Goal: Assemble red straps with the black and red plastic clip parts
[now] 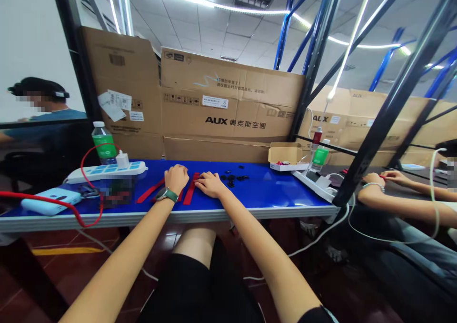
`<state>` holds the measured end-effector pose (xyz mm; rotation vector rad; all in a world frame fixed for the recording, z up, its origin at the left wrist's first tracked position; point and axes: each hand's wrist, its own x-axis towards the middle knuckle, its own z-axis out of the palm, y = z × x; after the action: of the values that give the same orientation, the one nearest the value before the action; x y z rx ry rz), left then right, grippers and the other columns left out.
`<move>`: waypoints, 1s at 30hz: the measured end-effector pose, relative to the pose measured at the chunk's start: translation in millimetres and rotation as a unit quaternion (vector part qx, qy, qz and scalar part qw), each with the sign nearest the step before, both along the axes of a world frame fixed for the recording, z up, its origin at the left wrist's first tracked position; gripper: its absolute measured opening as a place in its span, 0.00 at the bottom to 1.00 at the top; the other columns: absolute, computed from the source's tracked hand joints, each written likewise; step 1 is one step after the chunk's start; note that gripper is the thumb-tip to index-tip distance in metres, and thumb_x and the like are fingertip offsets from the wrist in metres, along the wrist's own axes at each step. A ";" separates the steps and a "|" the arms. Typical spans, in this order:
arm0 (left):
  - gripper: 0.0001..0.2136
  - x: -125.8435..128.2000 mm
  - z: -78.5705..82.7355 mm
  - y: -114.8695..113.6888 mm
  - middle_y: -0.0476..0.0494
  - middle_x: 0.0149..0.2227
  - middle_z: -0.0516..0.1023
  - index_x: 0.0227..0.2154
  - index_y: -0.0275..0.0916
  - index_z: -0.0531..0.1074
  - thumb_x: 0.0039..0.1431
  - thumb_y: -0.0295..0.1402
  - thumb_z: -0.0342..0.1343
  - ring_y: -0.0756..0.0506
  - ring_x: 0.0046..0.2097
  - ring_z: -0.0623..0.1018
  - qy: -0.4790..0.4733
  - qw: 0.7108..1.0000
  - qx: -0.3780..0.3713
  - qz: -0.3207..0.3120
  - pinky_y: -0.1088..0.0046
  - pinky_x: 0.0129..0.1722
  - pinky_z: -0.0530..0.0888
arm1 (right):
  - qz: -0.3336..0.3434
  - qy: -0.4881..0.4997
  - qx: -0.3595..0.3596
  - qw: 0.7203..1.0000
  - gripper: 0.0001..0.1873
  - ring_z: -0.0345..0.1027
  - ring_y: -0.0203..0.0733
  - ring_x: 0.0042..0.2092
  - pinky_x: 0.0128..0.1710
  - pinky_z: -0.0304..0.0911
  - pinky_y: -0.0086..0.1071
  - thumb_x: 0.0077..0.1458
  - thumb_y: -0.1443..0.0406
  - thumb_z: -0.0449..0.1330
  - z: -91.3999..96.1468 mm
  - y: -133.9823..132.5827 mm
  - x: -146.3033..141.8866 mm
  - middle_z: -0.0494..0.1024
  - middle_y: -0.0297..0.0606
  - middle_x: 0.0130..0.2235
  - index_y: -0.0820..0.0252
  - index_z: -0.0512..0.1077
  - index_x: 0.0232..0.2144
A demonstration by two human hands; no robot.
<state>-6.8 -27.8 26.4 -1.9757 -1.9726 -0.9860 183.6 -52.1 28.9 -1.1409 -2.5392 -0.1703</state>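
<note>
My left hand [176, 179] rests palm down on the blue table [264, 194], a watch on its wrist, with its fingers curled over a red strip [150, 190]. My right hand [210, 184] lies close beside it, fingertips at the upper end of another red strip [190, 188]. Whether either hand grips a strip is hidden by the fingers. Several small black pieces [230, 177] lie in a loose group to the right of my right hand.
An open cardboard box [285, 157] and a white power strip [314, 185] stand at the right. To the left are another power strip [107, 172], a light blue power bank [52, 201], a red cable [85, 189] and a green-labelled bottle [104, 143]. A co-worker's hands [385, 179] work at the right.
</note>
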 end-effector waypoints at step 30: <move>0.35 -9.9 -14.1 28.6 0.30 0.69 0.61 0.63 0.51 0.67 0.58 0.61 0.44 0.17 0.69 0.52 -0.085 0.979 -0.182 0.033 0.20 0.56 0.44 | 0.124 0.002 -0.036 0.992 0.18 0.65 0.46 0.60 0.56 0.58 0.43 0.70 0.54 0.52 -0.4 4.1 0.5 0.75 0.39 0.57 0.46 0.69 0.58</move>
<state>-16.8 0.7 12.3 -2.0404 -2.4457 -0.8514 184.1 -48.0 28.5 -0.8387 -2.6742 -0.0125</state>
